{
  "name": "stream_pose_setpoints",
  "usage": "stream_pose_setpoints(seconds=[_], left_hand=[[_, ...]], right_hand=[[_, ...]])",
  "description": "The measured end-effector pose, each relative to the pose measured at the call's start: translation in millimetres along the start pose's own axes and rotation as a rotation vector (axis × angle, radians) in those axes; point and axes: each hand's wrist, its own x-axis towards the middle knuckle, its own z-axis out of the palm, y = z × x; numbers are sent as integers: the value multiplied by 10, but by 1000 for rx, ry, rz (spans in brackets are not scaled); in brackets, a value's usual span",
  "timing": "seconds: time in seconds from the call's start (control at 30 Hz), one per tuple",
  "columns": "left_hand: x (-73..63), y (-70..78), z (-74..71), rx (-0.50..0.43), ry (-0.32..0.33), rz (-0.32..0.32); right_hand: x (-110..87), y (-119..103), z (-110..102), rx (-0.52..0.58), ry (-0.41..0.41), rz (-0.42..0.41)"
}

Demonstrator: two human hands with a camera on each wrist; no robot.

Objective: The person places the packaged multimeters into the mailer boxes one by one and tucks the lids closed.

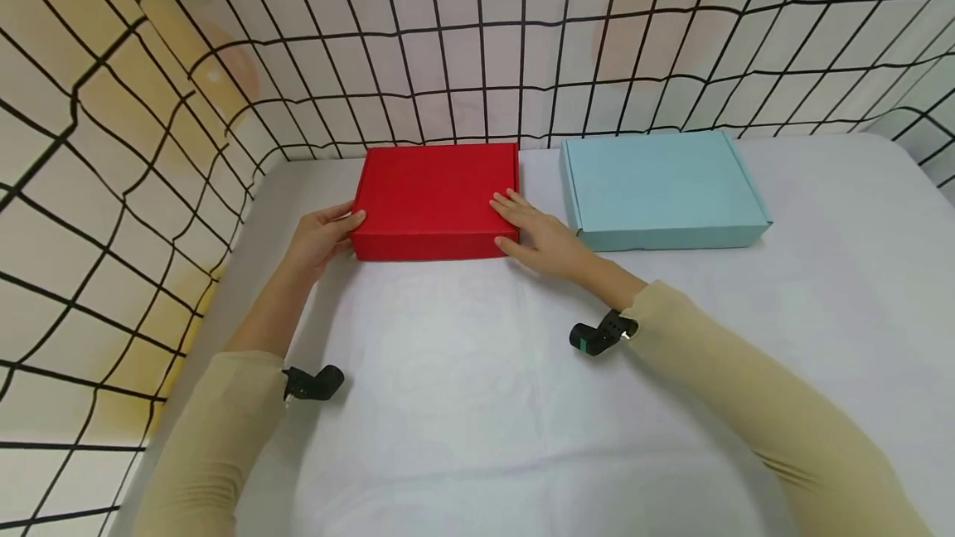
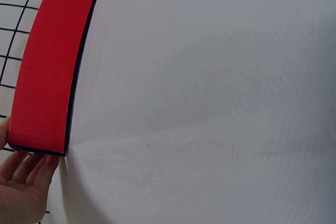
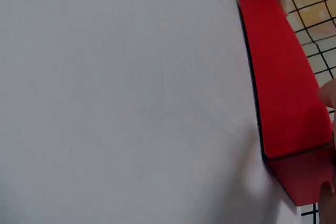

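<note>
A flat red box (image 1: 436,189) with its lid closed lies at the back of the white-covered table, its long side facing me. At its left end, my left hand (image 1: 317,239) grips the front corner, thumb at the upper edge. In the left wrist view, the fingers (image 2: 44,174) of that hand bend against the end of the red box (image 2: 47,66). My right hand (image 1: 545,239) rests on the front right corner, fingers spread and fairly straight over the lid, thumb against the front. The right wrist view shows the red box (image 3: 286,77) with only parts of this hand at the frame's edge.
A light blue closed box (image 1: 664,189) lies to the right of the red one, a narrow gap between them. Black wire mesh (image 1: 485,48) stands along the back and left of the white table surface (image 1: 462,371). Each wrist wears a small black camera (image 1: 317,384).
</note>
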Motion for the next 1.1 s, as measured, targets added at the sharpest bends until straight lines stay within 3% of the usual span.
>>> stream_pose_setpoints(seconds=[0.13,0.37,0.47,0.57,0.73,0.8,0.9,1.1], left_hand=[[-5,6,11,20,14,-6],[-4,-1,43,104,38,19],[3,-42,56,173,63,57],[-2,-112,41,325,92,191],[-54,-170,-32,902,104,719],[-85,-135,-75,1078,70,885],[-128,-47,-138,1236,-30,945],[-152,79,-188,1441,-135,921]], right_hand=[[19,-22,67,179,56,107],[123,-33,123,530,54,473],[148,-31,107,581,61,507],[155,-31,88,600,53,496],[136,-38,72,618,50,512],[129,-46,75,616,52,519],[126,-54,80,623,57,511],[138,-37,85,606,57,499]])
